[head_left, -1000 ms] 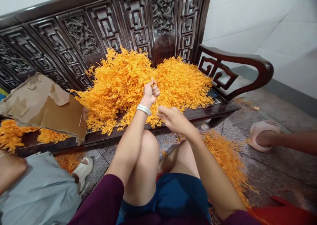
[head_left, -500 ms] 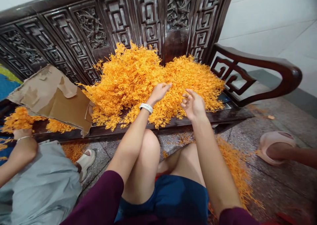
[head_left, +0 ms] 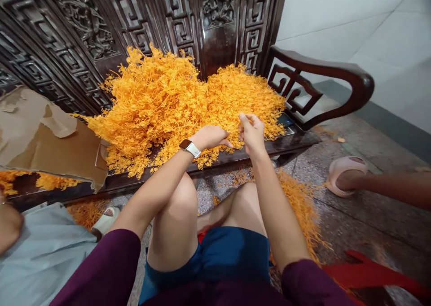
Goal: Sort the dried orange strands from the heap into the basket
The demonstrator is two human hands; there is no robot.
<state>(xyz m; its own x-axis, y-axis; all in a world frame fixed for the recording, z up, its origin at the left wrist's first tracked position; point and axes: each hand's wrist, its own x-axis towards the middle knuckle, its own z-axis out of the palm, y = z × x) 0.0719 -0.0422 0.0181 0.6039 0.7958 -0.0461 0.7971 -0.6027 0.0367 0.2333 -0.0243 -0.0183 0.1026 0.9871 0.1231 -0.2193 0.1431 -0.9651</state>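
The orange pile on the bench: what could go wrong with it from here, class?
Sprigs along the front edge of the bench could slip onto the floor, where orange strands already lie. The watch strap, just behind the left hand, looks close to the pile and might snag it.

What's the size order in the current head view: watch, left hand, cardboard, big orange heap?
Largest to smallest, as they look:
1. Big orange heap
2. Cardboard, cut off by the frame edge
3. Left hand
4. Watch
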